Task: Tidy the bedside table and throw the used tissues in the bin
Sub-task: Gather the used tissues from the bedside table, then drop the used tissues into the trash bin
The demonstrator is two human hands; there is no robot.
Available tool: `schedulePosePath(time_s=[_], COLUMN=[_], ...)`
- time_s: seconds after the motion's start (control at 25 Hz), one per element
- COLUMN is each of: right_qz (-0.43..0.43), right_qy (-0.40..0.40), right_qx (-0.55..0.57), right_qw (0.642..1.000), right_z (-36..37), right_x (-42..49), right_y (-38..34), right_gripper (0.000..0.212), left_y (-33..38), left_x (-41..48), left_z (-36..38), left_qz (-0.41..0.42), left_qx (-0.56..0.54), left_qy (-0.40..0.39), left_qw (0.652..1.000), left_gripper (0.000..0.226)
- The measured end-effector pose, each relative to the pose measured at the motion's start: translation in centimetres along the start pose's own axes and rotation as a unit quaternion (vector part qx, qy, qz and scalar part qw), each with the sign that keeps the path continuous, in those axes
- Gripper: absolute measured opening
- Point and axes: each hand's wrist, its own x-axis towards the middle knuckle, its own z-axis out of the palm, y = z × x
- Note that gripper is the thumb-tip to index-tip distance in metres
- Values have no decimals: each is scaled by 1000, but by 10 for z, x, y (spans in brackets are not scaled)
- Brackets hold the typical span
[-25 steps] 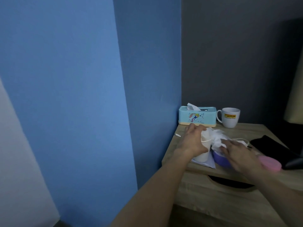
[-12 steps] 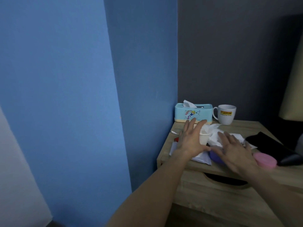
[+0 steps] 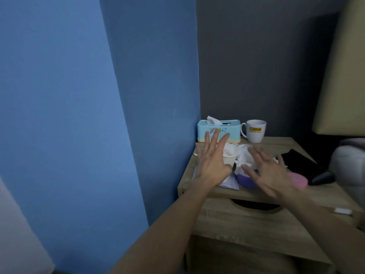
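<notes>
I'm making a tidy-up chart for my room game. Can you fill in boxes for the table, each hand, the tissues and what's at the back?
table: wooden, beside a blue wall, cluttered
left hand: open, fingers spread, next to the paper cup
right hand: open, fingers spread over the tissues
tissues: crumpled, piled on a purple bowl, not yet thrown away
back: tissue box and white mug by the wall

Mug (image 3: 256, 131) right of tissue box (image 3: 219, 131), on table (image 3: 276, 192).
</notes>
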Motion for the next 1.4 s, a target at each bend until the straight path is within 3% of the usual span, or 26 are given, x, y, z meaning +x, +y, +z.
schedulePosePath(time_s=[0.2, 0.4, 0.48, 0.6, 0.76, 0.92, 1.16, 1.32, 1.4], right_qz=[12, 69, 68, 100, 124, 102, -26, -181, -270], right_qy=[-95, -176, -197, -179, -74, -2, -60, -125, -171], right_qx=[-25, 62, 130, 241, 395, 491, 475, 495, 513], right_qw=[995, 980, 969, 949, 907, 865, 877, 840, 797], right_z=[-50, -161, -220, -332, -447, -519, -553, -565, -571], right_x=[16, 41, 40, 37, 18, 4, 52, 95, 102], right_y=[-1, -16, -30, -64, -106, -124, -135, -143, -162], right_gripper=[50, 40, 36, 26, 12, 16, 22, 19, 20], left_y=[28, 89, 131, 194, 253, 286, 310, 332, 351], left_x=[12, 30, 32, 37, 40, 42, 64, 63, 46], left_z=[-27, -105, -156, -245, -347, -418, -459, -477, -490], left_qz=[-15, -143, -146, -154, -133, -105, -150, -240, -293], left_qx=[-54, -77, -78, -108, -199, -239, -178, -107, -61], left_qy=[27, -155, -234, -251, -173, -94, -65, 99, 172], left_qw=[998, 975, 958, 949, 955, 961, 970, 960, 939], left_gripper=[56, 44, 38, 31, 20, 18, 34, 19, 16])
